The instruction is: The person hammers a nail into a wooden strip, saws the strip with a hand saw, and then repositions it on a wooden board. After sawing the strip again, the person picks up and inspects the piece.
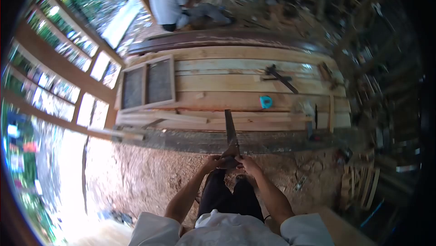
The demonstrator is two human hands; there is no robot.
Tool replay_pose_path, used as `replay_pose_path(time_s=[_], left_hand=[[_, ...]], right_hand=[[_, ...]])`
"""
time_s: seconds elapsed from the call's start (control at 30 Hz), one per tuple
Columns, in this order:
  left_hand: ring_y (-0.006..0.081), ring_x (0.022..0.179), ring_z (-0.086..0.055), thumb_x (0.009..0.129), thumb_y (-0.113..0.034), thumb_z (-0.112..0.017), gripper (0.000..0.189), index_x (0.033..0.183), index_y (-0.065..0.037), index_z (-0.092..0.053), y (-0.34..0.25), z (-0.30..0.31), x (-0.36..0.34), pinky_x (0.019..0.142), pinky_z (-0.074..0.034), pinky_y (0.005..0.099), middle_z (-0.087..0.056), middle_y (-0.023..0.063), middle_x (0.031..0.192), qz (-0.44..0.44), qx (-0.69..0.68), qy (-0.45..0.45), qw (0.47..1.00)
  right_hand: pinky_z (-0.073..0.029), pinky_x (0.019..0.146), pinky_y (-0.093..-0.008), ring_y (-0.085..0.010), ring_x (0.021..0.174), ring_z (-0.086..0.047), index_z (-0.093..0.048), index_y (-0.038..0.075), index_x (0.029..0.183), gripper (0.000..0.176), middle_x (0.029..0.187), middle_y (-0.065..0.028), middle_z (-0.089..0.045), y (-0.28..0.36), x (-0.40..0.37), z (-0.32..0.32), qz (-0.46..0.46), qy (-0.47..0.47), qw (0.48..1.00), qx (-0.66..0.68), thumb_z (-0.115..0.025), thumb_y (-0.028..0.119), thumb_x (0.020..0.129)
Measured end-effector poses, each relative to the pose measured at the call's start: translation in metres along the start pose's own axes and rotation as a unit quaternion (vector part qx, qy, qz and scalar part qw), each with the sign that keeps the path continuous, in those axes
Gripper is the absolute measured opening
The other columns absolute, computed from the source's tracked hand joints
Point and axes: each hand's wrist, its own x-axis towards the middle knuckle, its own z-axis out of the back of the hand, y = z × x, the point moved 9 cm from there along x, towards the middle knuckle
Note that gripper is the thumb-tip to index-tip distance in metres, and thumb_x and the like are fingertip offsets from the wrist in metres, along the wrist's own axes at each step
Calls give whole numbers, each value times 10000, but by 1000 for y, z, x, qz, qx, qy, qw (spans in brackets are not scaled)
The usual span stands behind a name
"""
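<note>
A hand saw (pixel 230 130) points away from me, its dark blade reaching over the near edge of the plank-topped workbench (pixel 213 82). Both of my hands are at its handle, close to my body. My left hand (pixel 212 163) is closed on the left side of the handle. On the other side, my right hand (pixel 247 164) grips it with the fingers partly hidden. Thin wooden strips (pixel 186 118) lie on the bench by the blade. Farther back are a turquoise tape measure (pixel 266 102) and a hammer (pixel 282 80).
A wooden frame with dark mesh panels (pixel 147 84) lies on the bench's left. Slatted wooden framework (pixel 63 71) stands at the left. Beyond the bench a person in a white shirt (pixel 167 7) sits low. Wood shavings (pixel 145 173) cover the floor; offcuts (pixel 361 184) stand at right.
</note>
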Motion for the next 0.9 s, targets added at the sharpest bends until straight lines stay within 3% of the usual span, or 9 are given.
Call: replay_pose_path(time_s=[0.1,0.13,0.17,0.3,0.47,0.53,0.67,0.77,0.9], left_hand=[[156,821,-643,900,-223,-605,342,1155,3,-636,9,5,-63,750,-518,322,-689,116,923,5,-35,-93,995],[155,807,-639,898,-221,-605,330,1135,5,-644,-1,5,-86,750,-517,320,-688,110,916,-68,-12,-101,992],[155,793,-635,896,-218,-604,318,1116,6,-652,-12,5,-110,751,-517,318,-686,103,909,-138,18,-109,984],[161,808,-635,885,-178,-610,262,1073,-6,-666,-3,10,-189,752,-513,313,-685,80,933,-63,-52,-197,977],[172,878,-633,877,-460,-623,528,1172,-23,-605,48,3,-191,723,-524,323,-612,103,1119,-100,-167,-188,963],[197,967,-614,912,-538,-532,625,1267,-24,-521,47,10,-216,772,-519,339,-563,99,1209,31,-177,-244,953],[219,1130,-543,929,-574,-465,651,1308,-44,-485,36,33,-259,923,-456,359,-548,91,1257,-58,-341,-223,911],[228,1051,-577,918,-550,-514,615,1263,-41,-523,71,66,-287,898,-462,352,-580,108,1222,-99,-415,-222,877],[188,1087,-550,915,-540,-528,577,1261,-78,-530,124,118,-325,927,-430,327,-596,79,1207,-69,-514,-210,829]], right_hand=[[-506,647,-306,-140,756,-594,-619,68,1032,208,890,-45,-631,-1,-44,-21,-4,79,996,47,-619,240,915],[-495,691,-302,-145,781,-602,-631,75,1019,207,923,-58,-646,8,-52,-29,1,105,989,101,-639,245,901],[-495,691,-302,-145,781,-602,-631,75,1019,207,923,-58,-646,2,-53,-33,-7,134,989,65,-639,245,901],[-486,747,-309,-149,799,-607,-629,57,1072,241,872,-60,-649,2,-70,-55,84,178,973,-118,-634,223,897],[-474,803,-286,-125,872,-592,-629,2,1124,334,974,-67,-662,22,-118,-122,128,208,881,-405,-662,220,873],[-473,818,-290,-123,886,-593,-621,-2,1142,348,996,-69,-662,9,-115,-149,161,262,858,-412,-663,213,872],[-470,838,-297,-127,890,-600,-614,-3,1160,330,998,-61,-663,8,-158,-236,172,312,822,-445,-645,177,885],[-468,824,-286,-123,893,-606,-602,3,1183,345,990,-62,-661,-20,-147,-283,139,361,807,-446,-631,197,899],[-468,741,-296,-132,806,-598,-605,17,985,227,868,-43,-615,-59,-145,-373,111,381,827,-398,-596,236,927]])
